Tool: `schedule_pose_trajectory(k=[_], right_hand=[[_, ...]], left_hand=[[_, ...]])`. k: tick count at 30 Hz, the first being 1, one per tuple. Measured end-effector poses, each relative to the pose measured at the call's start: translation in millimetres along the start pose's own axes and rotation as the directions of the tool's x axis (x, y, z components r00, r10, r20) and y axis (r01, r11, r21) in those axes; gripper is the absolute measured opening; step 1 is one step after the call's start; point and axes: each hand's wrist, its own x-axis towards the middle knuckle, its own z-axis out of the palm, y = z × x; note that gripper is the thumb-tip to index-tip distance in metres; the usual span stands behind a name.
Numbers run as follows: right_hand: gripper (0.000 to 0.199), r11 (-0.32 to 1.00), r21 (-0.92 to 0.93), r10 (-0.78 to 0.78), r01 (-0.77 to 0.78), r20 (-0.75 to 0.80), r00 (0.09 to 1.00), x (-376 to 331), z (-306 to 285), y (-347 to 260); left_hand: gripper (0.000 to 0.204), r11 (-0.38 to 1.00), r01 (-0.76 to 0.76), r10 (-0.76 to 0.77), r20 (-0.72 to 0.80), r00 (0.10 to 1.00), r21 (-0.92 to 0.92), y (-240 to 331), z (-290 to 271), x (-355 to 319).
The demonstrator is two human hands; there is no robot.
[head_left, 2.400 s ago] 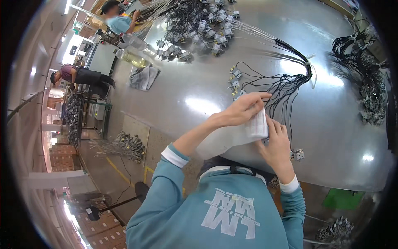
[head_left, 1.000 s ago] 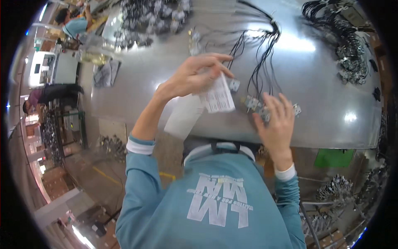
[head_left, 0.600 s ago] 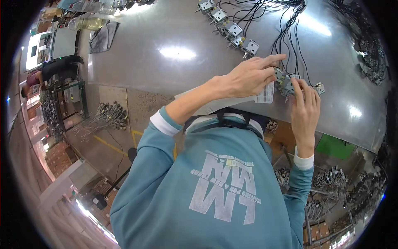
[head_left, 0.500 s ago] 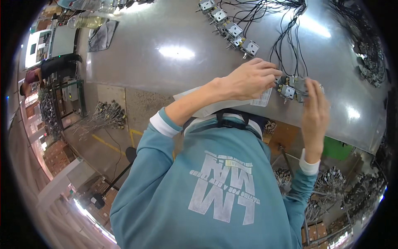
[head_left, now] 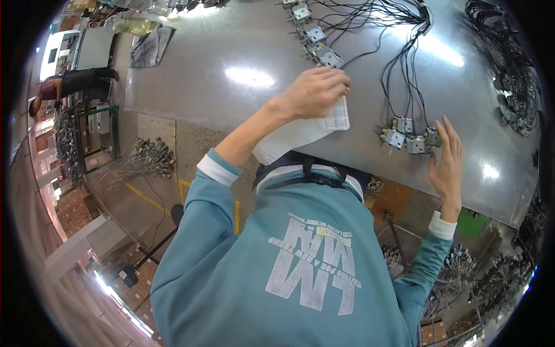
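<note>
My left hand (head_left: pixel 318 92) is closed, its curled fingers at the upper edge of a white label sheet (head_left: pixel 338 118) with small printed cells. The sheet slants toward my waist at the table's near edge. Just beyond those fingers, a row of small metal box-shaped parts (head_left: pixel 315 33) runs up the table, its lowest part partly hidden by the hand. My right hand (head_left: pixel 447 159) is open, fingers extended, at the right side of a cluster of similar cabled metal parts (head_left: pixel 416 144). Its fingertips are beside the rightmost part; whether they touch it I cannot tell.
Black cables (head_left: pixel 404 63) spread from a bundle at the far edge of the metal table (head_left: pixel 196 92). A dark heap of cabled parts (head_left: pixel 514 104) lies at the right. A grey cloth (head_left: pixel 151 49) rests at the far left, near a bottle (head_left: pixel 130 24). Another person (head_left: pixel 72 85) is beyond.
My left hand has moved left, away from the cabled cluster, and the label sheet has shifted left with it. My right hand has come down beside the cluster's right end.
</note>
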Motion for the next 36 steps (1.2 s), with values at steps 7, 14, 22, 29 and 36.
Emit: schedule_pose_trajectory(k=[7, 14, 22, 29, 36], right_hand=[[0.068, 0.991, 0.096, -0.097, 0.097, -0.004, 0.995, 13.9, 11.5, -39.9], [0.063, 0.992, 0.023, -0.123, 0.124, -0.043, 0.991, 23.9, -14.6, -38.6], [0.062, 0.994, -0.089, -0.054, 0.058, 0.045, 0.998, 22.7, 15.7, 48.3], [0.059, 0.914, -0.377, -0.151, 0.151, 0.031, 0.988, 14.5, -12.0, -8.1], [0.052, 0.968, 0.195, -0.137, 0.157, -0.115, 0.984, 15.4, -6.4, -109.8]], left_hand=[[0.005, 0.975, 0.203, -0.197, -0.064, 0.978, 0.092, -6.5, -18.8, -9.4], [0.006, 0.917, 0.398, -0.38, -0.218, 0.899, 0.044, 12.5, 2.6, -11.1], [0.007, 0.902, 0.431, -0.416, -0.2, 0.887, 0.032, 15.5, 6.1, -14.8], [0.008, 0.905, 0.425, -0.414, -0.234, 0.879, -0.006, 27.8, -11.5, -13.7], [0.018, 0.847, 0.213, -0.263, -0.037, 0.964, -0.487, 78.2, -54.3, -4.5]])
